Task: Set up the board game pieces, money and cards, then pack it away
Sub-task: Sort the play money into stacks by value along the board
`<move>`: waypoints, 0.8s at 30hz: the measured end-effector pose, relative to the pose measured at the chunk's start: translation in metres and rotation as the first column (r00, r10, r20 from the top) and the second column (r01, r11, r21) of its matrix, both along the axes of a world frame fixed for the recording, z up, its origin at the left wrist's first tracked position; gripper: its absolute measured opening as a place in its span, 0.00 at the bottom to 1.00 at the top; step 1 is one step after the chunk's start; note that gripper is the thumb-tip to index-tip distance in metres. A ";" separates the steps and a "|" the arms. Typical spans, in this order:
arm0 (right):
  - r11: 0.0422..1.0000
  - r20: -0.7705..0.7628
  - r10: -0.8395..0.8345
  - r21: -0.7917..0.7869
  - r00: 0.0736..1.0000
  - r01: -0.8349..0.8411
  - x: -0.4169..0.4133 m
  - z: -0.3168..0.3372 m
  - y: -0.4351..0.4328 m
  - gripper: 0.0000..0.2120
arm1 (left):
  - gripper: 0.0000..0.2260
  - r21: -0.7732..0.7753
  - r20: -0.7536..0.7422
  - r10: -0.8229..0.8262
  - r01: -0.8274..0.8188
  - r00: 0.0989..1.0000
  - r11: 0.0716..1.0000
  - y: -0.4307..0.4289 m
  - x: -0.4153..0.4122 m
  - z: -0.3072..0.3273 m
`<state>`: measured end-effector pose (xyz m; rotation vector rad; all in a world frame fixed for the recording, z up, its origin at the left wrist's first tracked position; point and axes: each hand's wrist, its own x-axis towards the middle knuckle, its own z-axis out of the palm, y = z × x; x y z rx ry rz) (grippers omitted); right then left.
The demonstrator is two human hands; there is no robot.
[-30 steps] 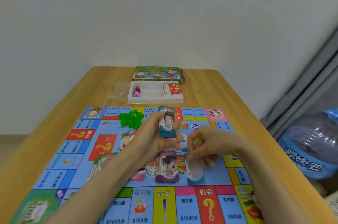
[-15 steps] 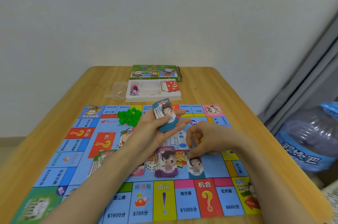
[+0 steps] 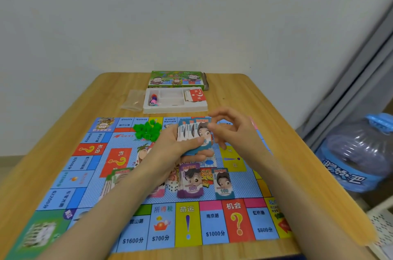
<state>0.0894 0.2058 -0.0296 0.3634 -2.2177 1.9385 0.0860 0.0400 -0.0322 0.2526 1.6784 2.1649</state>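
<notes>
The game board lies flat on the wooden table. My left hand holds a fanned stack of play money above the board's middle, thumb pressed on the front teal note. My right hand reaches in from the right, its curled fingertips at the front note's edge. On the board below lie a purple 500 pile, a single teal 100 note, a white die and more note piles partly hidden under my left forearm. Green houses sit heaped at the board's far side.
A white plastic tray beyond the board holds small pawns and red cards. The green box lid stands behind it, a clear plastic bag to its left. A large blue water bottle sits right of the table.
My right hand left the teal 100 note on the board and rose to the stack. My left hand closed its thumb over the money, which now shows fanned.
</notes>
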 end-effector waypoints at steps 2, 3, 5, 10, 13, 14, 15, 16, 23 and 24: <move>1.000 -0.010 -0.003 0.006 1.000 0.003 -0.001 -0.001 0.000 0.07 | 0.10 -0.062 -0.026 0.002 -0.004 1.000 0.998 0.000 0.000 0.000; 1.000 -0.008 -0.015 0.015 1.000 0.015 -0.001 -0.002 -0.001 0.08 | 0.11 -0.085 -0.037 0.002 -0.005 0.999 0.996 0.000 0.000 0.000; 0.998 -0.013 -0.036 0.052 0.999 0.036 -0.002 -0.004 -0.002 0.09 | 0.11 -0.110 -0.048 0.000 -0.006 0.999 0.994 0.001 0.000 0.000; 0.992 -0.044 -0.070 0.100 0.997 0.074 -0.003 -0.007 -0.002 0.10 | 0.08 -0.090 -0.048 0.033 -0.037 0.998 0.995 0.001 0.000 -0.001; 0.991 -0.073 -0.059 0.117 0.996 0.067 -0.004 -0.008 -0.003 0.10 | 0.07 -0.058 -0.025 0.064 -0.066 0.998 0.996 0.000 -0.002 -0.002; 0.992 -0.076 -0.063 0.101 0.995 0.070 -0.004 -0.007 -0.003 0.10 | 0.07 -0.051 -0.016 0.076 -0.076 0.997 0.996 0.000 -0.003 -0.002; 0.994 -0.070 -0.073 0.076 0.995 0.078 -0.004 -0.006 -0.003 0.09 | 0.07 -0.044 -0.009 0.088 -0.088 0.996 0.995 0.000 -0.003 -0.002; 0.995 -0.053 -0.084 0.055 0.995 0.087 -0.004 -0.004 -0.002 0.08 | 0.08 -0.037 -0.005 0.101 -0.101 0.995 0.994 -0.001 -0.003 -0.002; 0.951 0.204 0.153 0.235 0.967 -0.200 -0.001 0.012 0.021 0.06 | 0.04 -0.035 0.003 0.172 -0.172 0.985 0.985 -0.001 -0.006 -0.002; 0.919 0.268 0.202 0.280 0.942 -0.276 0.000 0.014 0.024 0.05 | 0.04 -0.035 0.003 0.175 -0.175 0.985 0.984 -0.001 -0.006 -0.002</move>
